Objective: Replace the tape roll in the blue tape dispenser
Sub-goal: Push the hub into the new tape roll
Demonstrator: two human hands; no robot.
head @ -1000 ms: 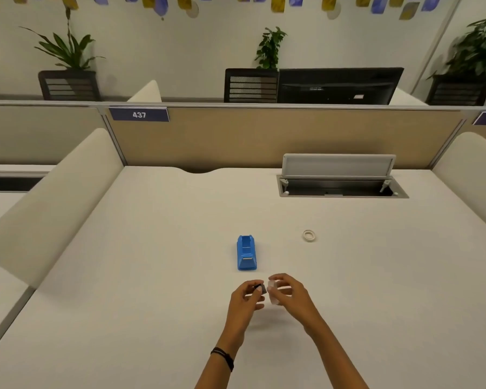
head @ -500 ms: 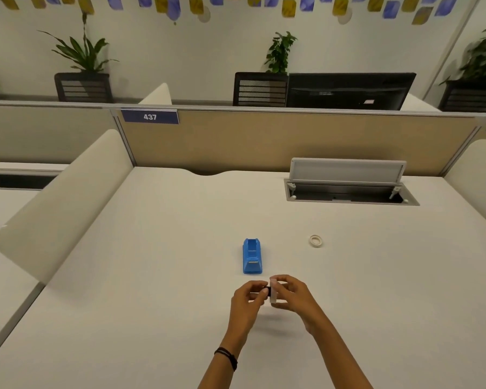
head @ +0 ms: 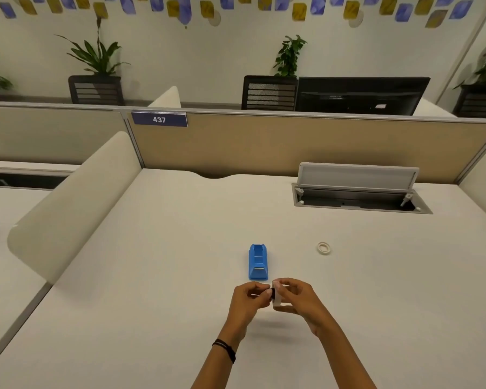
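Note:
The blue tape dispenser [head: 258,262] stands on the white desk [head: 152,276], its roll bay open at the top with no roll in it. Just in front of it, both hands meet above the desk. My right hand [head: 298,300] pinches a pale tape roll [head: 276,297] held on edge. My left hand [head: 246,303] grips a small black hub [head: 269,292] pressed against the roll's centre. A second, thin whitish tape ring [head: 323,247] lies flat on the desk to the right of the dispenser.
An open cable tray [head: 359,200] with its raised lid sits in the desk at the back right. Cream side dividers [head: 73,203] flank the desk, and a tan partition [head: 264,144] closes the back. A black monitor [head: 359,95] stands beyond the partition.
The hands have come closer together, so that the black hub now sits against the roll. The view has shifted slightly; dispenser and loose ring stay put.

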